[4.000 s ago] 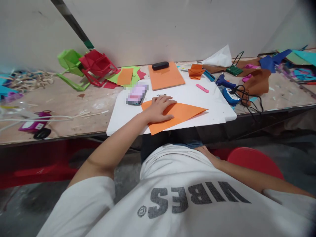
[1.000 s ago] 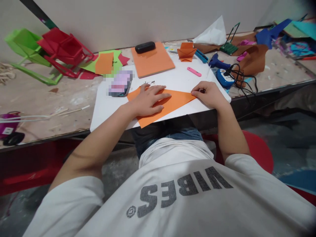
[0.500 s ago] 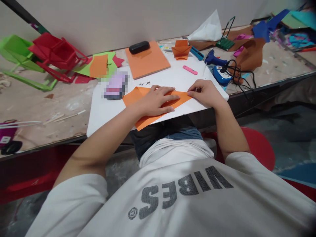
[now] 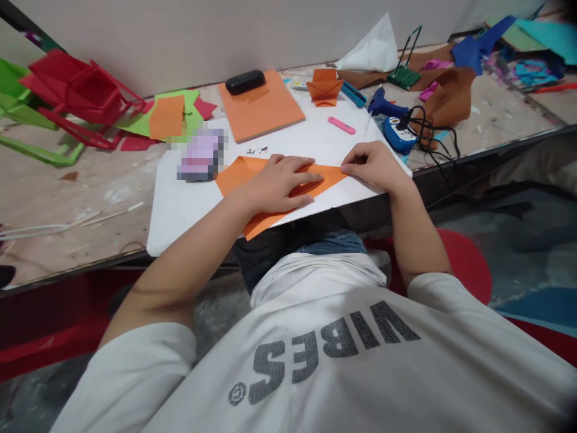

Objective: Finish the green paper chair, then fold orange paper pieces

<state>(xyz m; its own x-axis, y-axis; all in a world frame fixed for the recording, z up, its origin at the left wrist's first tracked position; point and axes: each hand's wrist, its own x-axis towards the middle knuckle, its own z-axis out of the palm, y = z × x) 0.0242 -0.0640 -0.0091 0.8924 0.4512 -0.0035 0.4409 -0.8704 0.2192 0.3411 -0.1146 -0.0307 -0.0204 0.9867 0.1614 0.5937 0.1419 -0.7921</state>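
A folded sheet of orange paper lies near the front edge of a white board, one corner jutting past that edge. My left hand rests flat on the sheet with its fingers spread, covering the middle of it. At the sheet's right-hand point, my right hand pinches the tip between thumb and fingers. Behind the board's middle stands a small folded orange paper piece, and a pink cutter lies in front of it.
A phone with a blurred screen lies left of the sheet. Behind it are an orange paper stack and a black case. Red and green folded models stand at left. A blue glue gun with a tangled cord is at right.
The whole view has shifted slightly, so things appear a little farther left. Both hands keep their places on the orange paper.
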